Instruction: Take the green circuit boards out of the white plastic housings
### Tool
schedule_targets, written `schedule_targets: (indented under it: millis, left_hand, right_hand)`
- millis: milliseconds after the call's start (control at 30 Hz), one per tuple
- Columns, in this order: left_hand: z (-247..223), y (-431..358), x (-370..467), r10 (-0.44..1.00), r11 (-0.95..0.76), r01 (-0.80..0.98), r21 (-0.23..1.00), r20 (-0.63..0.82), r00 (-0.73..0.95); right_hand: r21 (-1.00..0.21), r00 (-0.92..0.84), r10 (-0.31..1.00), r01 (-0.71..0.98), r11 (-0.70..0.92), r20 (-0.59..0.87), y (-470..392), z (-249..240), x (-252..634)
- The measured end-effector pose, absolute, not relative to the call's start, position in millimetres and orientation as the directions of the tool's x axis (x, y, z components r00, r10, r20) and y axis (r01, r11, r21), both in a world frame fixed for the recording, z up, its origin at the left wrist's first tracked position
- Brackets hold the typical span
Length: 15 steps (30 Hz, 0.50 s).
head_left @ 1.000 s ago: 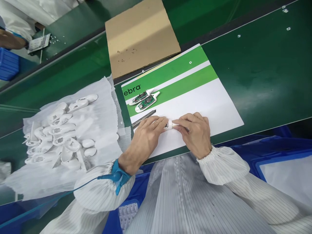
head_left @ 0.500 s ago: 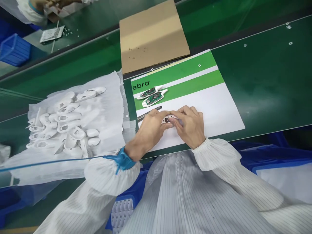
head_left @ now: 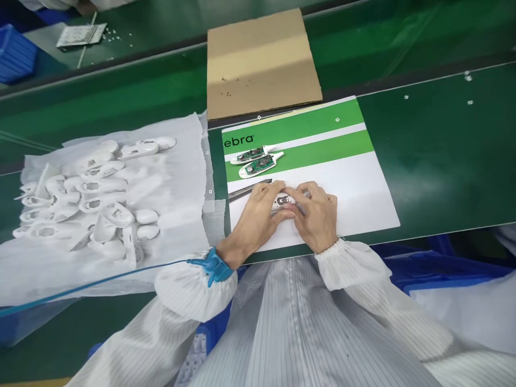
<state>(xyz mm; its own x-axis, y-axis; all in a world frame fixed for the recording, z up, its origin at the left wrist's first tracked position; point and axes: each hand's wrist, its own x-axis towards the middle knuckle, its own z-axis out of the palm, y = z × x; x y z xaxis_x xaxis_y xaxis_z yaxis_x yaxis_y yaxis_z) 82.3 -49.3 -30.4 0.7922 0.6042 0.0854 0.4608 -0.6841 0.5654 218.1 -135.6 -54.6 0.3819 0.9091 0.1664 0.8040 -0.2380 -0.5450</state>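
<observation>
Between my two hands is a small white plastic device housing (head_left: 284,200) with a dark oblong window facing up. My left hand (head_left: 264,209) grips its left end, fingers curled over the far side and thumb along the near edge. My right hand (head_left: 318,215) closes round the right end, hiding much of it. Just beyond lie two white half-shells with green circuit boards, a nearer one (head_left: 260,165) and a farther one (head_left: 250,155). Dark tweezers (head_left: 250,190) rest by my left hand, which partly covers them.
Beneath my hands is a green-and-white sheet (head_left: 363,188). White shells (head_left: 102,185) are heaped on foam wrap (head_left: 177,188) at left. Cardboard (head_left: 262,64) lies behind. A blue cord runs left from my left wristband (head_left: 215,267). A blue bin (head_left: 16,54) stands far left.
My right thumb has shifted off the housing's dark window, which now shows more fully. Both hands keep hold of it. The camera view has shifted slightly.
</observation>
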Motion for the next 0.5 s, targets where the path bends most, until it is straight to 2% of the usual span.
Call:
schedule_targets:
  millis: [100,233,400,500]
  left_hand:
    - [-23,-41,71,0.527,-0.758,0.437,0.484,0.061,0.847]
    - [-3,-32,61,0.529,-0.699,0.524,0.487,-0.141,0.837]
    - [8,-29,57,0.536,-0.641,0.567,0.517,-0.226,0.813]
    - [-4,-36,57,0.543,-0.687,0.535,0.491,-0.142,0.827]
  right_hand:
    - [-0.656,0.324,0.937,0.737,-0.166,0.127,-137,-48,232]
    - [-0.723,0.262,0.961,0.681,-0.116,0.093,-142,-39,241]
    - [-0.737,0.248,0.964,0.669,-0.099,0.095,-143,-36,237]
    - [-0.657,0.213,0.969,0.749,-0.082,0.122,-144,-36,231]
